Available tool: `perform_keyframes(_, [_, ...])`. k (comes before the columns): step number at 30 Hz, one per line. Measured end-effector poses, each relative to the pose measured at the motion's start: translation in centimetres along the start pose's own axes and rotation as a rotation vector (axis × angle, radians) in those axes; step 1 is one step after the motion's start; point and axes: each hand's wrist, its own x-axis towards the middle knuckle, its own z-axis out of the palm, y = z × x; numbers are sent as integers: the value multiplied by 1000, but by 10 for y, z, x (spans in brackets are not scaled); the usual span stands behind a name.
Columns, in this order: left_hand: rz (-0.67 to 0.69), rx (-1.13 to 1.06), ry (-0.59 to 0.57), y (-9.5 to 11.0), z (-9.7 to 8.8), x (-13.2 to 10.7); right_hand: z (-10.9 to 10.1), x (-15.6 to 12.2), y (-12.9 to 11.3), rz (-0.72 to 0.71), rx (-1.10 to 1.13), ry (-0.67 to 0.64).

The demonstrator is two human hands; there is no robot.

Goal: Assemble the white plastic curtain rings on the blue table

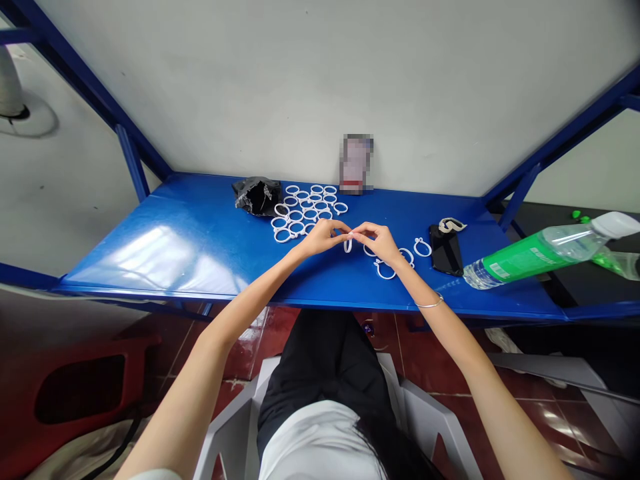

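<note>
both hands meet over the middle of the table (pixel 190 247), the left hand (pixel 323 238) and right hand (pixel 380 241) pinching a single ring (pixel 348 245) between them. behind the left hand lies a cluster of rings (pixel 305 210), with a bag (pixel 257 195) just to its left. a small upright object (pixel 356 163) stands further back, against the wall. a few loose rings (pixel 400 260) lie beside and under the right hand; further right lies a flat device (pixel 447 252), then a bottle (pixel 540 252) on its side at the table's right end.
</note>
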Motion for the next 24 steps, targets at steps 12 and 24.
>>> perform_keyframes(12, [0,4,20,0,0,1,1,0,1,-1,-1,0])
perform_keyframes(24, [30,37,62,-2,2,0,3,-1,1,-13,-37,28])
